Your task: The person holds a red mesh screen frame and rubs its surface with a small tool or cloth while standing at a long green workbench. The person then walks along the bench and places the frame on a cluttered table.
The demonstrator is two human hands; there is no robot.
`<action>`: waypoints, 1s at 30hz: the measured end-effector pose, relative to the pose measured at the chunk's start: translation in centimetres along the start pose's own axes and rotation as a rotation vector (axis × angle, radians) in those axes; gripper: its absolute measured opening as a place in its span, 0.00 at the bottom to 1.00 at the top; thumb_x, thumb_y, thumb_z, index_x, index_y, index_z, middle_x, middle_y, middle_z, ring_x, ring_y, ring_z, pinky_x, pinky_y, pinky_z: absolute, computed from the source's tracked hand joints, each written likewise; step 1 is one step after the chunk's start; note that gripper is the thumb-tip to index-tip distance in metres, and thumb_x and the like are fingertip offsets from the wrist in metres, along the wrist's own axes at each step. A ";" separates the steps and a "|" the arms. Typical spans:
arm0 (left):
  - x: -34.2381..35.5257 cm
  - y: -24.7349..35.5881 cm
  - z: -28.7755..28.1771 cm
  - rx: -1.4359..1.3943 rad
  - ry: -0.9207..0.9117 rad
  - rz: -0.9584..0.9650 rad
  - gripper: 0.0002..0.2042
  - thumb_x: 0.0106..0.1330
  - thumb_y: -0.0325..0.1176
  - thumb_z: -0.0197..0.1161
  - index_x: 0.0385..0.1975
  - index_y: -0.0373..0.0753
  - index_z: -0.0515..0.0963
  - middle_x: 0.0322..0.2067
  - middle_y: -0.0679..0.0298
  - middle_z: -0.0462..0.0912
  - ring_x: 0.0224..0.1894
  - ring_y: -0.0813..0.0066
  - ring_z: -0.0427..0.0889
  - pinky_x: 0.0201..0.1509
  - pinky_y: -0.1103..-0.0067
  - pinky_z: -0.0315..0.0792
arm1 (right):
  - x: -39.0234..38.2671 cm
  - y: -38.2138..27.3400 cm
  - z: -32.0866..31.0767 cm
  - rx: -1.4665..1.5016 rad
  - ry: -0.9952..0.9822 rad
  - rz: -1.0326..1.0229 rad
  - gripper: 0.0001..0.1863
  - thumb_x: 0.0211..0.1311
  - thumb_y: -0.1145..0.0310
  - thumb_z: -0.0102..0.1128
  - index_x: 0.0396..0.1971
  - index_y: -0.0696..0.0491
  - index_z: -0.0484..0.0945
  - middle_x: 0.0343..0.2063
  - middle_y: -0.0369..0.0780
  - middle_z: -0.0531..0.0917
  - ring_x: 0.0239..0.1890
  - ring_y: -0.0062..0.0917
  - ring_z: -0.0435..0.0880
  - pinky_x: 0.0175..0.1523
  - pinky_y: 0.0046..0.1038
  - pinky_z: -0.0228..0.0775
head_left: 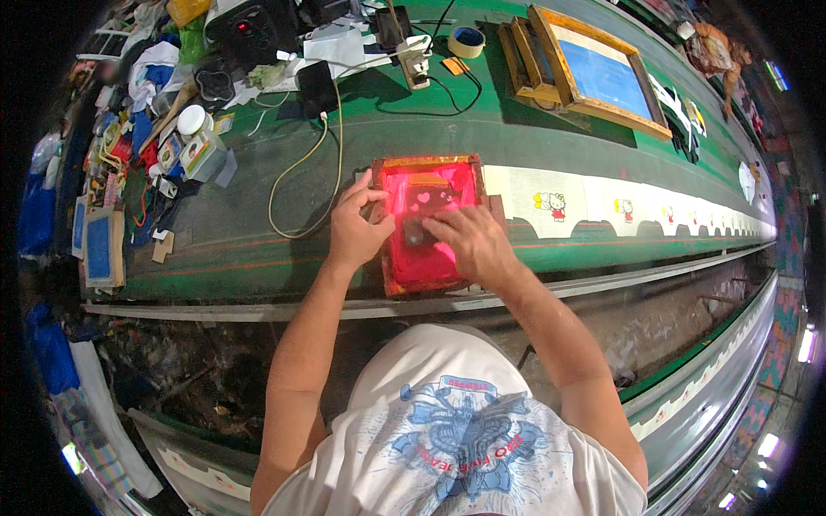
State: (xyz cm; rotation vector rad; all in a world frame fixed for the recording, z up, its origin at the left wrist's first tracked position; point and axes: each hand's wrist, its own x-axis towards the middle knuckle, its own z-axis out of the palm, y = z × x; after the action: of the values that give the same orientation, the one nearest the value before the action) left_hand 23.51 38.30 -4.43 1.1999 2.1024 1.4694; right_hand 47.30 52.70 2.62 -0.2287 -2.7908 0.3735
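One frame, wooden and stained red, lies flat on the green table, directly before the person. Pink ink covers much of its inside, with a dark patch bearing pale pink shapes in its middle. A small dark block sits inside the frame, under the fingertips of the right hand. That hand is bent over from the frame's right side, fingers curled; whether it grips the block or only rests on it, I cannot tell. The left hand is at the frame's left rim, half open, its thumb and forefinger curved toward each other; contact with the rim is unclear.

Just right of the frame begins a row of cream pieces printed with small cartoon figures, running far off. Close below the frame passes a pale rail. Left of it loops a cable, leading up to a black phone. Beyond the frame are a white socket block and a tape roll; beyond and to its right, a blue screen leans in wood. Well left of it stands a white-lidded tub.
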 end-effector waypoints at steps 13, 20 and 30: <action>0.2 -0.8 0.4 -0.297 -0.045 -0.232 0.18 0.58 0.22 0.77 0.49 0.29 0.90 0.80 0.31 0.71 0.80 0.50 0.78 0.80 0.65 0.74 | -6.0 -4.3 -0.6 0.136 0.009 0.092 0.31 0.54 0.77 0.76 0.62 0.50 0.89 0.58 0.40 0.88 0.57 0.40 0.87 0.60 0.44 0.80; 0.1 1.8 3.1 -0.359 -0.026 -0.115 0.18 0.59 0.15 0.77 0.51 0.28 0.87 0.84 0.35 0.66 0.81 0.55 0.76 0.81 0.64 0.73 | -9.1 -1.7 -1.4 0.239 0.249 0.127 0.27 0.54 0.76 0.79 0.58 0.52 0.90 0.54 0.41 0.90 0.57 0.40 0.88 0.59 0.44 0.80; 1.2 7.2 19.4 -0.473 -0.057 -0.168 0.19 0.57 0.16 0.79 0.50 0.32 0.89 0.83 0.31 0.64 0.84 0.51 0.71 0.86 0.63 0.66 | -20.0 9.9 -7.4 0.256 0.341 0.193 0.24 0.55 0.84 0.72 0.54 0.54 0.90 0.52 0.43 0.90 0.57 0.44 0.89 0.62 0.47 0.83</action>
State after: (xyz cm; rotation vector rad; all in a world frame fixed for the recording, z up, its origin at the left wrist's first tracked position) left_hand 38.81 52.16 -6.07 0.8526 1.6392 1.6992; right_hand 69.62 59.89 0.90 -0.4564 -2.3657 0.6649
